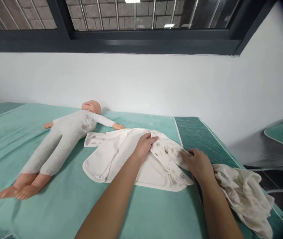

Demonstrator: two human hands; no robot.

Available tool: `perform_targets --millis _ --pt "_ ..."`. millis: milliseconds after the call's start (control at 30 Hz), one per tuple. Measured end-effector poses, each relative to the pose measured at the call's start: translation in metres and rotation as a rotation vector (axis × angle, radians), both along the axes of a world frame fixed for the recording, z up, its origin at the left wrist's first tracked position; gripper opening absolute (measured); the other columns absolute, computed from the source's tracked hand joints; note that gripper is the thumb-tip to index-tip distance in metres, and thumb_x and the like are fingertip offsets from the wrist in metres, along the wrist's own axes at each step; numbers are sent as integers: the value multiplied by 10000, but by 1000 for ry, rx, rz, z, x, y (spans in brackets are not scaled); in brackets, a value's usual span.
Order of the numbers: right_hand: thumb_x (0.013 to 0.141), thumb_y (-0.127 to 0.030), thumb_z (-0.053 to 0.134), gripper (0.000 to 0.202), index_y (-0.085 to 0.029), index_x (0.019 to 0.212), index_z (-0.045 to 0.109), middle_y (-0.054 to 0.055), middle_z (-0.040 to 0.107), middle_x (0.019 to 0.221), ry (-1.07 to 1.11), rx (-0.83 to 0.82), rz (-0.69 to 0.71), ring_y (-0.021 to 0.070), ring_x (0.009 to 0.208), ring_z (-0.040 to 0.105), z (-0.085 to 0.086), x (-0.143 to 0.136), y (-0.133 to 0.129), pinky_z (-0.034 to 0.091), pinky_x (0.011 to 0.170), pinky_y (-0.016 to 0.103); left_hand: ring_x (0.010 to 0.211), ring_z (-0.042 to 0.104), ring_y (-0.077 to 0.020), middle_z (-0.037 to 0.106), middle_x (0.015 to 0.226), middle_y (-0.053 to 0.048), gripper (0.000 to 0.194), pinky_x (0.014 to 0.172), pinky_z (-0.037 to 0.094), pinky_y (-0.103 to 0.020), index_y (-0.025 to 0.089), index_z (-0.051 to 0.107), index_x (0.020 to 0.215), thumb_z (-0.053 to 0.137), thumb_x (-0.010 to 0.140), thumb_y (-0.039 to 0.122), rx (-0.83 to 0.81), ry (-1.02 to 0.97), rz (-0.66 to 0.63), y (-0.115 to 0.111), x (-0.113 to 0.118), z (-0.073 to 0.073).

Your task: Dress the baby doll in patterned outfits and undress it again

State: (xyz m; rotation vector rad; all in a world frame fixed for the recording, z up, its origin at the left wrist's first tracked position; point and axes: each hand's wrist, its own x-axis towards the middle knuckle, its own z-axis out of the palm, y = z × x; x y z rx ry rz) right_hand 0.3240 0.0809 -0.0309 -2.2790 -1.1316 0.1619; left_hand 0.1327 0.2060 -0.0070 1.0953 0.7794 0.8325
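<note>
A white baby jacket (121, 159) with small printed figures on its sleeves lies spread and unfastened on the bed. My left hand (145, 146) is closed on its upper part, near the right-hand shoulder, with thumb and fingers pinching the cloth. At the end of the printed sleeve on the right, my right hand (198, 164) pinches the fabric; part of the sleeve end is hidden by the fingers. The other sleeve stretches out to the left, close to a baby doll (69, 129) in a white bodysuit, which lies on its back with its head toward the wall.
A crumpled off-white cloth (246, 196) lies to the right of my right forearm. The bed has a light green cover (163, 215) and a darker green quilted strip (196, 132). Behind it rises a white wall (141, 83) below a barred window (131, 16).
</note>
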Motion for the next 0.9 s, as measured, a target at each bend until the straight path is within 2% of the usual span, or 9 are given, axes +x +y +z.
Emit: perform_targets --millis 100,267,367,433,533,633,733,833,900 --pt "787 -535 569 317 -223 783 623 69 672 763 79 -21 -32 272 765 601 2 6 -2 408 688 358 865 618 -178 653 980 -62 469 712 467 -250 190 634 1080 797 675 361 -78 -57 -48 -2 -3 4" --pt "850 -461 524 320 -182 959 637 91 674 958 26 584 -244 240 893 603 11 8 6 438 809 348 1062 630 -243 599 1291 -107 721 818 514 -302 261 520 1332 807 673 312 -60 -78 -160 -6 -1 7" --pt "886 -473 489 399 -160 1092 628 123 651 1111 68 702 -218 250 1010 595 8 11 12 450 862 360 1125 613 -259 479 1439 -143 851 833 526 -318 264 406 1434 804 683 302 -84 -67 -66 -8 3 4" --pt "851 -474 530 453 -129 1133 610 165 630 1163 19 621 -196 295 1083 572 2 14 13 440 913 407 1120 614 -259 470 1442 -153 856 822 533 -320 258 377 1451 789 702 292 -63 -42 -23 -10 5 1" --pt "786 -478 588 590 -55 1196 555 234 624 1112 -72 387 -221 376 1135 534 -5 19 10 402 966 482 1004 645 -241 566 1309 -148 767 762 546 -316 233 431 1408 767 721 277 14 61 -9 -15 5 -1" --pt "822 -546 539 732 -19 1320 441 250 641 1043 26 171 -262 395 1060 583 -8 23 5 446 876 479 859 650 -204 619 1086 -111 662 734 570 -333 194 502 1337 754 729 261 38 141 -25 -24 1 1" --pt "830 -555 524 677 -53 1284 493 263 652 1053 37 14 -269 395 990 622 -7 26 3 460 806 469 778 642 -164 576 888 -38 543 808 578 -367 208 576 1271 737 755 265 30 119 -82 -33 -6 6" --pt "798 -457 560 497 -127 1167 596 192 685 990 30 -1 -222 347 906 644 -6 27 0 467 770 431 793 638 -149 556 828 -20 437 891 554 -376 220 645 1200 726 773 269 48 93 -130 -38 -11 10" --pt "790 -398 545 392 -168 1094 639 131 694 953 56 123 -190 294 852 645 -5 27 -2 470 778 399 821 639 -154 579 843 -30 419 898 549 -379 227 653 1189 721 780 283 58 72 -146 -40 -11 12"
